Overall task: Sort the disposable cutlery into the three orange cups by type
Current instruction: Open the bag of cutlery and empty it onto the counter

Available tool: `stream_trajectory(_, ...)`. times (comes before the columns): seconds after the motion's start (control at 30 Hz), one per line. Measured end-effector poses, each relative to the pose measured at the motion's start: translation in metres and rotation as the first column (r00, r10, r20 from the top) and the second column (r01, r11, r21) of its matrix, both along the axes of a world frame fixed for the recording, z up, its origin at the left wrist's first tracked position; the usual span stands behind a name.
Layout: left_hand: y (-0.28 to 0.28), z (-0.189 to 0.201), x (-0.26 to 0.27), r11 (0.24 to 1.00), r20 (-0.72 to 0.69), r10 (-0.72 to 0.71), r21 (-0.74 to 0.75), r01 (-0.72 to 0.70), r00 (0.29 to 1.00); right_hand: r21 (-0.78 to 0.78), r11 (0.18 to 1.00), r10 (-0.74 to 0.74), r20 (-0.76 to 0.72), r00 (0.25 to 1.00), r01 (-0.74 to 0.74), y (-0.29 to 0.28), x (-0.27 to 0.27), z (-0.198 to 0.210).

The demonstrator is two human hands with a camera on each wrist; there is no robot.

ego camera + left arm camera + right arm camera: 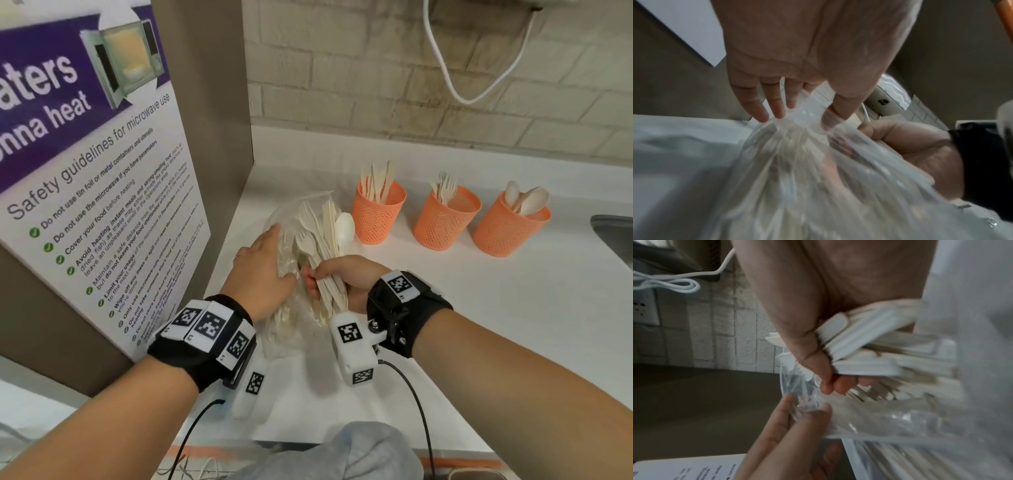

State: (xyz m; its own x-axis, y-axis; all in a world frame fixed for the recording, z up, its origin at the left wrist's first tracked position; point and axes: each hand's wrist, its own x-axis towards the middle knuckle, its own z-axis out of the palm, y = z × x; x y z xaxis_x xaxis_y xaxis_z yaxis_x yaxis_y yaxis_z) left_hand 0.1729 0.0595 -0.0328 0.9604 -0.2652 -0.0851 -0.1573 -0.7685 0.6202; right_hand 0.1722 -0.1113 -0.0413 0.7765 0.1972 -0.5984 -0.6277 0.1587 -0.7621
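A clear plastic bag (291,219) of pale disposable cutlery lies on the white counter (479,308). My right hand (342,277) grips a bundle of forks, knives and a spoon (325,236) by the handles, their heads sticking up out of the bag. My left hand (263,267) lies on the bag with straight fingers, holding it down; its fingers (774,107) touch the plastic (797,162). The bundle's handles (859,344) sit in my right fist. Three orange mesh cups stand to the right: knives (376,214), forks (445,219), spoons (510,226).
A brown cabinet side with a microwave safety poster (102,171) rises on the left. A brick wall (411,85) with a hanging white cable (479,68) is behind. A sink edge (613,236) shows at far right. Wrist-camera cables (418,411) trail toward me.
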Motion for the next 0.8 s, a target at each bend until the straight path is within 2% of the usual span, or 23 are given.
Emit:
stream_trajectory(0.1, 0.000, 0.004, 0.011, 0.999, 0.014, 0.034, -0.029, -0.034, 0.999, -0.026, 0.993, 0.116, 0.110, 0.987, -0.114, -0.001, -0.004, -0.001)
stream_trajectory(0.17, 0.002, 0.007, 0.016, 0.998, 0.007, 0.044, -0.036, -0.044, 0.999, -0.044, 0.991, 0.133, 0.210, 0.969, -0.126, -0.001, -0.007, 0.001)
stream_trajectory(0.3, 0.002, 0.008, 0.014, 0.989, -0.017, 0.072, -0.125, -0.074, 0.997, -0.020, 1.000, 0.001, 0.455, 0.891, 0.010, -0.004, -0.007, 0.007)
stream_trajectory(0.37, 0.002, 0.006, 0.012, 0.984, -0.013, 0.082, -0.157, -0.083, 0.997, -0.019, 0.993, -0.090, 0.530, 0.843, 0.118, -0.009, -0.005, 0.007)
stream_trajectory(0.47, 0.001, 0.005, 0.012, 0.977, -0.003, 0.087, -0.195, -0.086, 0.996, -0.065, 0.968, -0.164, 0.562, 0.810, 0.241, -0.014, -0.003, 0.001)
stream_trajectory(0.63, -0.001, 0.007, 0.010, 0.986, 0.029, 0.030, -0.167, -0.025, 0.999, -0.260, 0.959, 0.040, 0.522, 0.852, 0.114, -0.009, -0.009, -0.024)
stream_trajectory(0.8, -0.002, 0.005, 0.007, 0.993, 0.047, 0.000, -0.118, 0.005, 0.999, -0.172, 0.963, -0.071, 0.583, 0.809, 0.209, -0.002, -0.010, -0.023)
